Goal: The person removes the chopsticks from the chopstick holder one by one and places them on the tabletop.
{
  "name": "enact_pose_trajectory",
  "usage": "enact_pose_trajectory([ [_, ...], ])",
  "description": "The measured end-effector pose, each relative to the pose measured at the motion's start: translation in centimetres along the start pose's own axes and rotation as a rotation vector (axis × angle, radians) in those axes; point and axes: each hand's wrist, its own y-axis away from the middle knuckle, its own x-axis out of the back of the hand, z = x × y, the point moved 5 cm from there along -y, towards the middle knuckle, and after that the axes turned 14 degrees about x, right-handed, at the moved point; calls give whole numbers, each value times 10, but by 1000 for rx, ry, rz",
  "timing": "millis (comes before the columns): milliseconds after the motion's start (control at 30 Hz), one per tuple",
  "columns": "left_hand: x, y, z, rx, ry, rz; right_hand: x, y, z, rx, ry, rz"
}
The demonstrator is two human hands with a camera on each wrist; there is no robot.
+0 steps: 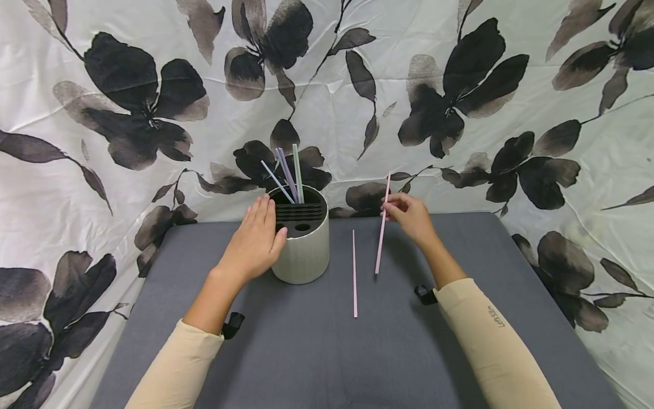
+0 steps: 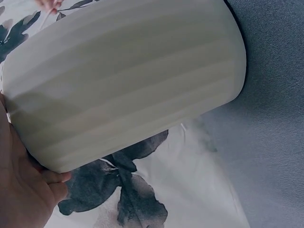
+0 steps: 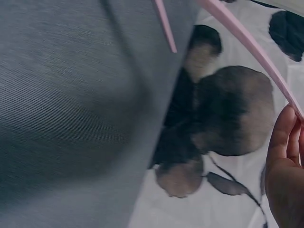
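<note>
A pale round pen holder [image 1: 301, 261] with a black slotted top stands near the back of the table. My left hand [image 1: 252, 244] rests against its left rim, fingers straight and together; in the left wrist view the fingertips meet the rim. Several thin straws lean out of the back opening, among them a blue straw [image 1: 276, 180], a purple straw [image 1: 288, 173] and a green straw [image 1: 298, 170]. To the right, my right hand [image 1: 413, 220] pinches a pink straw [image 1: 381, 241] near its middle, holding it almost upright. Another pink straw [image 1: 355, 278] lies between the holder and that hand.
The grey tabletop [image 1: 317, 352] reaches back to a white cloth [image 1: 337, 113] with dark flowers, which hangs behind and at both sides. Black straps sit at both wrists below the beige sleeves [image 1: 490, 335].
</note>
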Motion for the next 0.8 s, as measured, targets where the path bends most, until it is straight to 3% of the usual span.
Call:
enact_pose_trajectory([
  [133,1,2,-1,-6,-4,-7,-9,14,10,-19,1,-10],
  [333,3,5,-2,-16,-3,-12,-25,35,28,-59,-95,-29],
  [800,6,12,-7,-47,-3,-19,-58,77,49,-222,-135,-142],
])
